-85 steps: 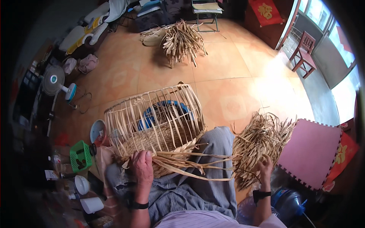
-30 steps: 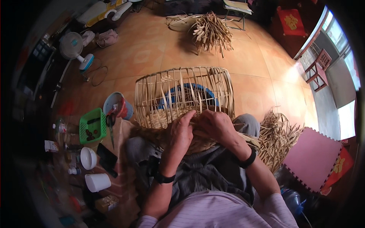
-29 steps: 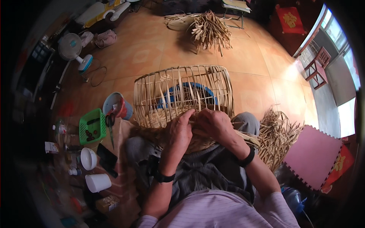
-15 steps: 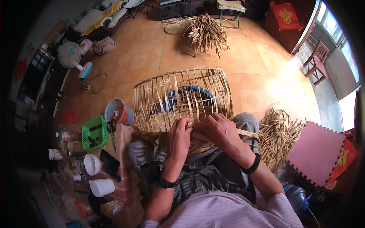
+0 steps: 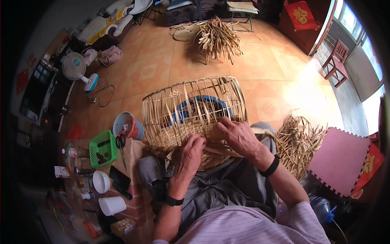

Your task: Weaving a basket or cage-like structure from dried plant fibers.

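A half-woven straw basket (image 5: 151, 116) lies across my lap, its open frame of thin upright strips facing away from me and its densely woven part close to my body. My left hand (image 5: 190, 153) is closed at the woven edge, its fingertips pinching a flat straw strip (image 5: 217, 149). To the right and slightly higher, my right hand (image 5: 239, 136) has its fingers curled round a strip among the uprights. A pale length of straw trails from under the right hand toward my right knee. Fingers hide the exact point where the strips cross.
A blue-rimmed basin (image 5: 178, 110) shows through the frame. Straw is heaped at right (image 5: 298, 142) beside a pink foam mat (image 5: 341, 160), and another bundle (image 5: 217, 38) stands ahead. At left are scissors (image 5: 122, 148), a green basket (image 5: 103, 158), white cups and a fan (image 5: 75, 67).
My left hand has moved slightly down and my right hand slightly left and up along the weave. The flat strip between them now shows more. The basket's far rim has tilted a little.
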A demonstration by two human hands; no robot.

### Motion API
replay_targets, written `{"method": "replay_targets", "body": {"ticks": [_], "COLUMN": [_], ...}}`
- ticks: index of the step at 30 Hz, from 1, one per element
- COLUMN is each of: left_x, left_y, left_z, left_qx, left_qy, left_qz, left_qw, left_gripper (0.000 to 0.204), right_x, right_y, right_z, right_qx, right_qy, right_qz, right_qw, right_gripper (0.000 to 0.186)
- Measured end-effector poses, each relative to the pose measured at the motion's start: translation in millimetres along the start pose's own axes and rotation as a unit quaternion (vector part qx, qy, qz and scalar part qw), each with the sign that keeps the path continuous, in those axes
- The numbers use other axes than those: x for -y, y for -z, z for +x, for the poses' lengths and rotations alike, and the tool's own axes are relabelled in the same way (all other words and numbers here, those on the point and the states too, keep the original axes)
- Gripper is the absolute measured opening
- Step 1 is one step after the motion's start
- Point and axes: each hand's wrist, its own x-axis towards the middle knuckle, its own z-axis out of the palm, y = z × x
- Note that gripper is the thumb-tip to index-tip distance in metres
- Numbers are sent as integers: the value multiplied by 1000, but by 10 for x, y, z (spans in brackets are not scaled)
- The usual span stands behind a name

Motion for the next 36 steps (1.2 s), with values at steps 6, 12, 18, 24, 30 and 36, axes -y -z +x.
{"method": "replay_targets", "body": {"ticks": [6,12,18,24,30,36], "left_x": [-116,-239,-223,-223,-153,-118], "left_y": [151,201,285,289,169,56], "left_z": [64,206,338,367,286,287], "left_qx": [99,124,171,171,99,59], "left_qy": [8,91,100,162,182,80], "left_qz": [80,23,43,-27,-91,-31], "left_qw": [992,988,979,971,974,995], "left_gripper": [10,16,11,13,24,29], "right_x": [135,227,119,-54,-68,-48], "right_y": [59,47,112,199,259,113], "right_z": [-450,-626,-554,-308,-319,-566], "right_qx": [61,34,12,17,-21,101], "right_qy": [-35,-30,-52,-66,-28,-88], "right_qz": [-6,46,62,17,11,34], "right_qw": [998,998,997,998,999,990], "right_gripper": [29,29,32,21,10,26]}}
